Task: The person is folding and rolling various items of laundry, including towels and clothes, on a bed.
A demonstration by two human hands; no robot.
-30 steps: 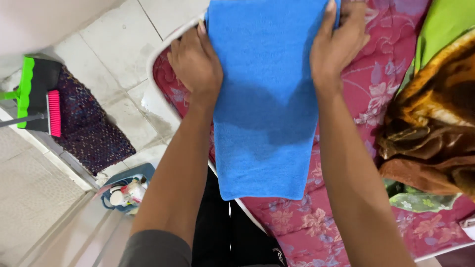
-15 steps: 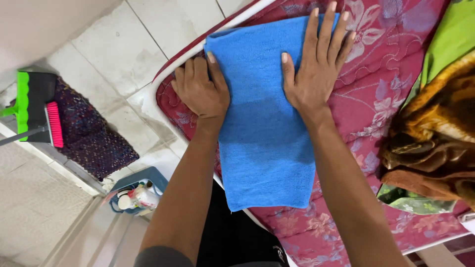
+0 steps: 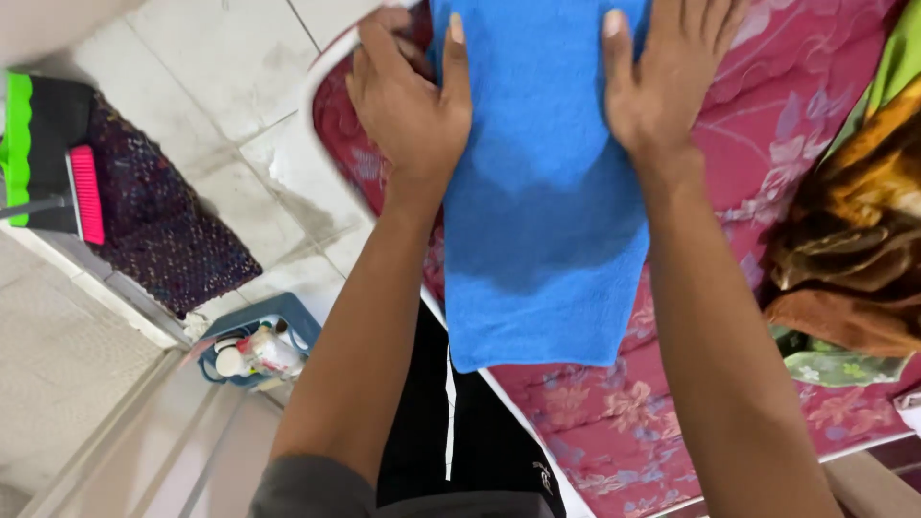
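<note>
The head view looks straight down on a blue towel (image 3: 542,192) lying on a mattress (image 3: 767,173) covered in pink-red cloth with a flower pattern. The towel lies lengthwise away from the person, its near edge hanging just past the mattress edge above the person's dark trousers (image 3: 460,432).

The left hand (image 3: 408,101) lies flat across the towel's left edge, fingers stretched out and close together, thumb resting on the blue cloth. The right hand (image 3: 662,82) presses flat on the towel's right part, palm down, fingers extended and running out of the top of the frame. Neither hand pinches anything; both lie open on the cloth.

To the right on the mattress sits a heap of crumpled clothes (image 3: 849,249) in brown, orange and green.

On the tiled floor (image 3: 211,67) to the left stands a small blue basket (image 3: 288,317), holding a white bottle and a few other small containers too small to tell apart. Farther left lies a dark patterned mat (image 3: 163,230), with a green-and-black dustpan (image 3: 29,144) and a pink brush (image 3: 88,192) beside it.
</note>
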